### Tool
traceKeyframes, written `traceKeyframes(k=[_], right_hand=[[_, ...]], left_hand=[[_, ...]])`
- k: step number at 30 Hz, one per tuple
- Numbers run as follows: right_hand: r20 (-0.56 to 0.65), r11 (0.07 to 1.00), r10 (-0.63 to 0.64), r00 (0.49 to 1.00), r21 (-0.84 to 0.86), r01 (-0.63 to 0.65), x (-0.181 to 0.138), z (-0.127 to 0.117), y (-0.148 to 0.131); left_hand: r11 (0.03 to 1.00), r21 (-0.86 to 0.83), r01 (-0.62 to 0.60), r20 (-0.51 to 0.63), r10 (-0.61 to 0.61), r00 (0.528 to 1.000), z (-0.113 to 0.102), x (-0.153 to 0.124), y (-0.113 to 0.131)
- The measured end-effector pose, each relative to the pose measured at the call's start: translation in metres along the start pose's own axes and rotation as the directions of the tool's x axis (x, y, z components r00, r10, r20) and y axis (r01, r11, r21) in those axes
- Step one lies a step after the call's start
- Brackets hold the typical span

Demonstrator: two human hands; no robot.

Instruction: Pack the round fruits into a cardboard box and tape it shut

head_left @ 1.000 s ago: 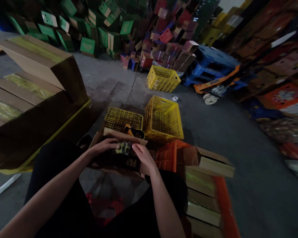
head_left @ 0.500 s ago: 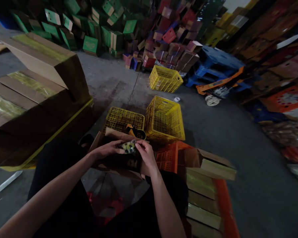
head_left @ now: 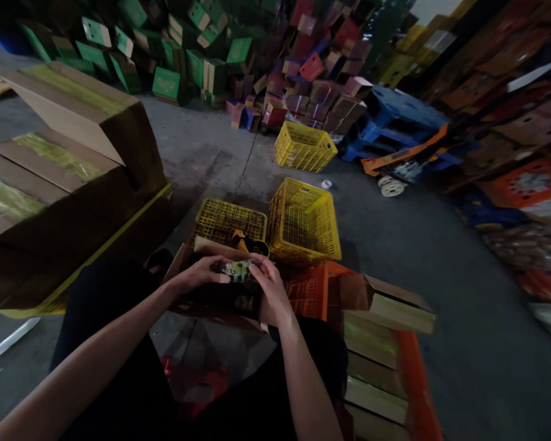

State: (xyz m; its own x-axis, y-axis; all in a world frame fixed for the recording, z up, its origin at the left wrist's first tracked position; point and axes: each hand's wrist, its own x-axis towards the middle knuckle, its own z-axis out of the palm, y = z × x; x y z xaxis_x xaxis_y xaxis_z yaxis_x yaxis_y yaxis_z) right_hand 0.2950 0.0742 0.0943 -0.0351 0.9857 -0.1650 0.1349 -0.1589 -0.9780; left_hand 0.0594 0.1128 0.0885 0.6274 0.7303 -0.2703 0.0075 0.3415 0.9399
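Between my two hands is a small clear-wrapped packet (head_left: 239, 270), yellowish green with dark spots; its contents are too small to name. My left hand (head_left: 206, 271) is closed on its left end, thumb toward me. With fingers and thumb, my right hand (head_left: 267, 277) pinches the right end. Just below both hands sits an open cardboard box (head_left: 220, 246), its flaps up and its inside dark, with something pale inside that I cannot make out. A tape dispenser (head_left: 250, 242) with an orange body lies behind the box, on an upturned yellow crate (head_left: 229, 219).
A yellow crate (head_left: 303, 220) stands ahead, another (head_left: 304, 146) farther off. Taped cartons (head_left: 64, 153) are stacked at left. At right, an orange crate (head_left: 422, 380) holds flat cartons (head_left: 371, 340). A pallet jack (head_left: 404, 153) stands by blue pallets (head_left: 404, 110).
The packet has tilted slightly between my hands, showing a narrower side. Both hands keep hold of it and have barely moved.
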Motion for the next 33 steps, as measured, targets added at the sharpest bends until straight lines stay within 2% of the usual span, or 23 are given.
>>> traceKeyframes(k=[7, 12, 19, 23, 27, 30, 33], right_hand=[[-0.021, 1.0, 0.005, 1.0, 0.008, -0.005, 0.0, 0.0, -0.001], [-0.022, 0.998, -0.058, 0.998, 0.028, 0.058, -0.001, -0.001, -0.002], [-0.05, 0.994, -0.082, 0.995, 0.07, 0.085, 0.001, 0.0, -0.002], [-0.005, 0.994, -0.083, 0.997, 0.076, 0.083, -0.001, -0.001, -0.007], [0.086, 0.995, -0.058, 0.995, 0.08, 0.051, -0.005, -0.002, -0.011], [0.073, 0.995, -0.016, 0.997, 0.1, 0.008, -0.006, -0.002, -0.01], [0.055, 0.998, -0.026, 0.998, 0.064, 0.023, -0.004, -0.002, -0.007]], left_hand=[[0.996, -0.089, 0.014, 0.017, -0.013, 1.0, 0.002, 0.001, -0.004], [0.993, -0.119, -0.009, 0.038, 0.014, 0.999, 0.002, 0.001, -0.003], [0.936, -0.317, 0.155, 0.113, -0.124, 0.986, 0.002, -0.002, -0.007], [0.937, -0.338, 0.084, 0.047, -0.072, 0.996, 0.002, -0.002, -0.006], [0.974, -0.227, 0.022, -0.055, -0.036, 0.998, 0.0, -0.001, -0.005], [0.989, -0.137, -0.046, -0.094, 0.033, 0.995, -0.001, 0.0, -0.007], [0.989, -0.12, -0.082, -0.071, 0.074, 0.995, -0.002, 0.0, -0.009]])
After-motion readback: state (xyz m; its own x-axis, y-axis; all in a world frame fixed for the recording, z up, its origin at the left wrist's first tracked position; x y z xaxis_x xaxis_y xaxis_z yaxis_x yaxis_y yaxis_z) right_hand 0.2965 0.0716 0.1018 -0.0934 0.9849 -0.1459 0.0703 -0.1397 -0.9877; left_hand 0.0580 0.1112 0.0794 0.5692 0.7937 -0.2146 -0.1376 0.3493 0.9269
